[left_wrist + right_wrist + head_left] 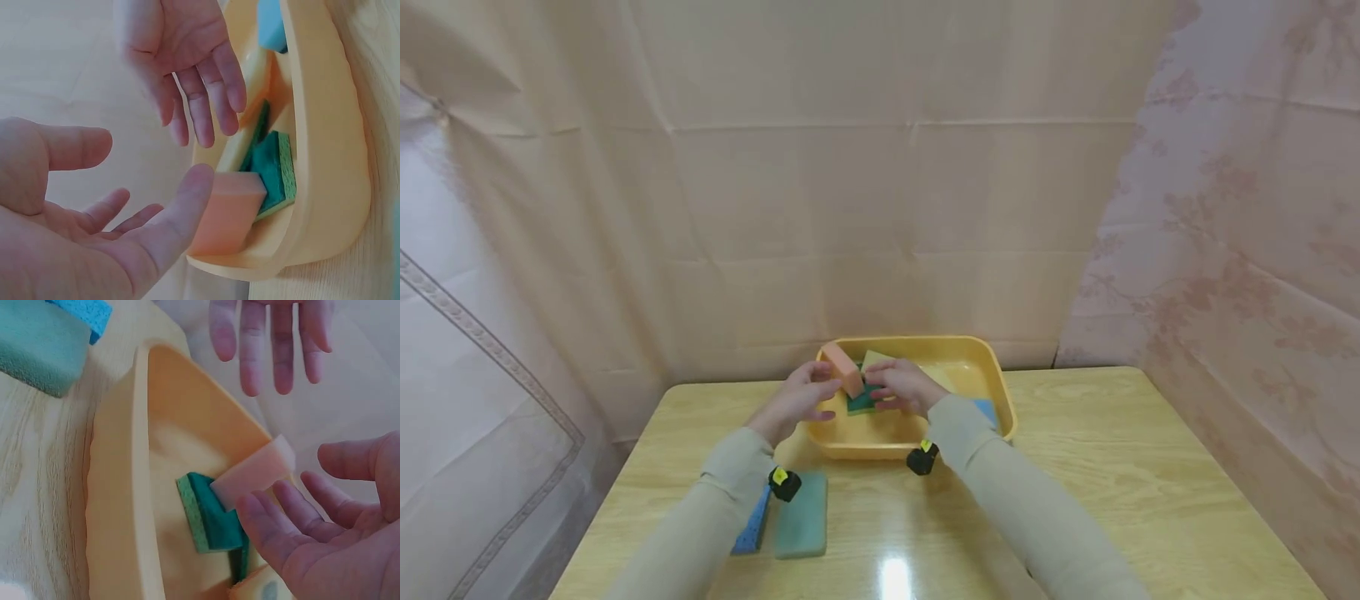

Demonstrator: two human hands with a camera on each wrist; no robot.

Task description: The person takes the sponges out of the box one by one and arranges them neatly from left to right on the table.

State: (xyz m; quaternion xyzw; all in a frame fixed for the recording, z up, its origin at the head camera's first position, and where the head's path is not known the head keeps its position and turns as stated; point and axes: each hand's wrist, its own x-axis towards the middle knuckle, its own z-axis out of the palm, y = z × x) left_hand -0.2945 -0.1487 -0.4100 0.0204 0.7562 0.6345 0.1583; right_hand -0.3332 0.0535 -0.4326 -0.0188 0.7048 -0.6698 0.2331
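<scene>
Over the left part of a yellow plastic tray (880,451), my left hand (797,395) hovers with spread, loosely bent fingers and nothing in its grasp. A salmon-pink sponge block (842,368) leans at the tray's left end, right by those fingers. My right hand (907,385) faces it from the other side, palm inward and fingers apart, holding nothing. Between the hands lies a green scouring sponge (275,169) with a dark green pad. Beside that, a pale yellow sponge (874,358) is partly covered by the right hand in the head view.
Inside the tray's right end sits a light blue sponge (986,410), partly behind my right sleeve. On the wooden table (1075,467) in front of the tray lie a teal sponge (802,518) and a speckled blue sponge (751,530). A beige curtain (850,208) hangs behind the table.
</scene>
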